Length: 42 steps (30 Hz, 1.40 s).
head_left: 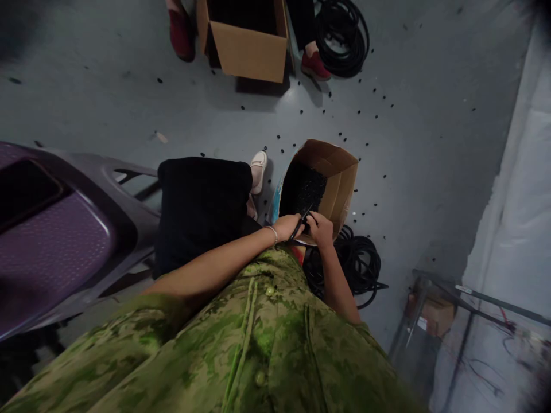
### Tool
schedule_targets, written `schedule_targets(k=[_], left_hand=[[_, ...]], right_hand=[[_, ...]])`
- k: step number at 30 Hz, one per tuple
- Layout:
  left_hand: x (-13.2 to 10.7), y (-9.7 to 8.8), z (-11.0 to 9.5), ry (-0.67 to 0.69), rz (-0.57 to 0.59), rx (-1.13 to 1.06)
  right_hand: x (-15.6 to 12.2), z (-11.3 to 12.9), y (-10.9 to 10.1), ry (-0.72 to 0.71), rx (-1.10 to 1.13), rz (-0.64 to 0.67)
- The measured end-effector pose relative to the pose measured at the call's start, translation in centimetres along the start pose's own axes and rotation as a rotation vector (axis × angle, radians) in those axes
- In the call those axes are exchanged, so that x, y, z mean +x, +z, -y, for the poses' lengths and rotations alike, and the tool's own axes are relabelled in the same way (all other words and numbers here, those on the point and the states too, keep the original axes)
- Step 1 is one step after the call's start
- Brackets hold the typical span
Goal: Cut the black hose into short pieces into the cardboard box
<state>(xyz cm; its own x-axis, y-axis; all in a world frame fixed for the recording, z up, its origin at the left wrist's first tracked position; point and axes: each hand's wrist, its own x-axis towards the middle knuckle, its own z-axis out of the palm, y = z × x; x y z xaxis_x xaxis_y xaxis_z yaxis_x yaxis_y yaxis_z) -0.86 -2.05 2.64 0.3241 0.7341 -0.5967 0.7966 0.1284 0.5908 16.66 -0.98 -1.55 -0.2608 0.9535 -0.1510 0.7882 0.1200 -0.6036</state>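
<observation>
My left hand (pixel 287 228), with a bracelet at its wrist, is closed around a pair of scissors (pixel 306 211) with black handles. The blades point up and away over an open cardboard box (pixel 340 189). Close beside it, my right hand (pixel 322 228) has its fingers curled on a thin black hose (pixel 310 218), near the blades. The part of the hose inside the fingers is hidden. Small black pieces (pixel 303 186) fill the bottom of the box below both hands. A coil of black hose (pixel 359 261) lies on the floor beside my right forearm.
Many short black bits are scattered over the grey floor (pixel 413 160). Ahead, another cardboard box (pixel 249 51) stands between a person's red shoes, with a black hose coil (pixel 344 40) alongside. A purple chair (pixel 64 252) is at left, a metal frame (pixel 419 310) at lower right.
</observation>
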Motion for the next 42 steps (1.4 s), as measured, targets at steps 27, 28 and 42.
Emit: schedule_targets(k=[27, 28, 42], left_hand=[[0.8, 3.5, -1.1, -0.067, 0.001, 0.051], [0.8, 3.5, -1.1, -0.060, 0.003, 0.052], [1.5, 3.4, -0.6, -0.001, -0.060, 0.005]], right_hand=[[-0.3, -2.5, 0.3, 0.004, -0.100, 0.028], [-0.2, -2.7, 0.3, 0.000, -0.102, 0.034], [1.3, -4.5, -0.3, -0.063, -0.136, 0.109]])
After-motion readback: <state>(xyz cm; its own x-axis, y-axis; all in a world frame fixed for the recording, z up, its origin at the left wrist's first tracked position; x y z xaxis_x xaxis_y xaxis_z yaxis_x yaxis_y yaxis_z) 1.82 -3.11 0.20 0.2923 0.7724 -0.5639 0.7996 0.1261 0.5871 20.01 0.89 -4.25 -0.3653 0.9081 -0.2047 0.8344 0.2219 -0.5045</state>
